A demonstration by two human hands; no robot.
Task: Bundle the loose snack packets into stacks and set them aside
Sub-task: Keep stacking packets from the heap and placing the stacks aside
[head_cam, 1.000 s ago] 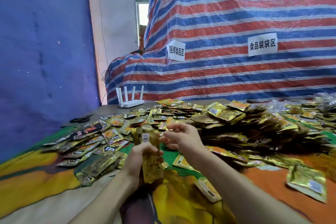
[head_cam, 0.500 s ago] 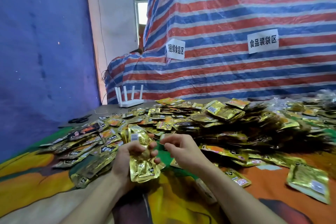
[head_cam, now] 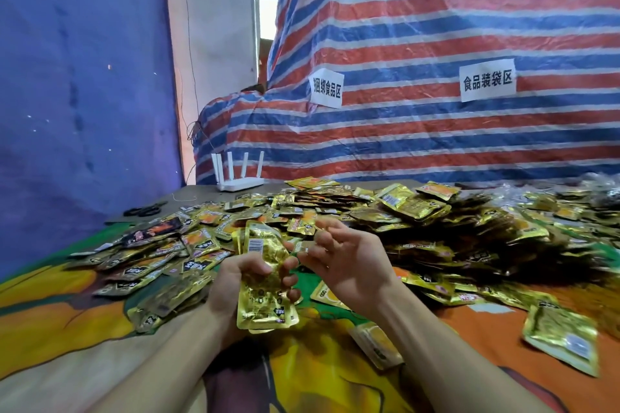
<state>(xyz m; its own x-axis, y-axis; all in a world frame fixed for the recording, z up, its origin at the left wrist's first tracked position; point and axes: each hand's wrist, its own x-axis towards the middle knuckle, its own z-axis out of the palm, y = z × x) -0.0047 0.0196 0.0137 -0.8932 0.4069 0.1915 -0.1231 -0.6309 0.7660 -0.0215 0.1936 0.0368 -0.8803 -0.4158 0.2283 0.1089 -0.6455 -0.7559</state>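
gold packet stack (head_cam: 265,302) gripped upright in left hand (head_cam: 229,288); right hand (head_cam: 349,261) just beside the stack, fingers loosely spread

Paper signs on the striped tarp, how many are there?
2. One white paper sign hangs near the middle of the striped tarp; the other sign hangs further right, slightly higher. More may be hidden beyond the frame.

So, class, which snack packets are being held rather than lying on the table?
The upright gold stack gripped by the left hand; other packets lie loose on the table.
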